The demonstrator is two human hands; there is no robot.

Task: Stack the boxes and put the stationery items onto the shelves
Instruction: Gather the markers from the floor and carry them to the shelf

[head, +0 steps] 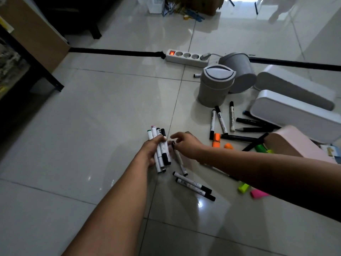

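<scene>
1. Head view, the only one: the person's left hand (152,151) has its fingers wrapped round a bundle of markers (160,150), roughly mid-floor, caps pointing toward the far side. The right hand (186,145) pinches one more marker (178,157) near its upper end, just beside the bundle; its lower tip looks to be on or close to the floor (92,117), can't tell which.

2. Two loose markers (193,185) lie side by side toward the near edge of the floor. More pens, orange highlighters (216,139) and a pink highlighter (258,194) are scattered to the right, near the white box (295,111) and the pink box (293,143).

3. Handling guess: these markers are light, stiff plastic with smooth barrels, so nothing fragile, but a fistful probably slides or fans out if the grip goes slack. Best bet is grabbing mid-barrel, not by the cap, since caps can pop off.

4. The boxes look like hard, light plastic; taking them by the long sides with both hands seems sensible for stacking.
</scene>
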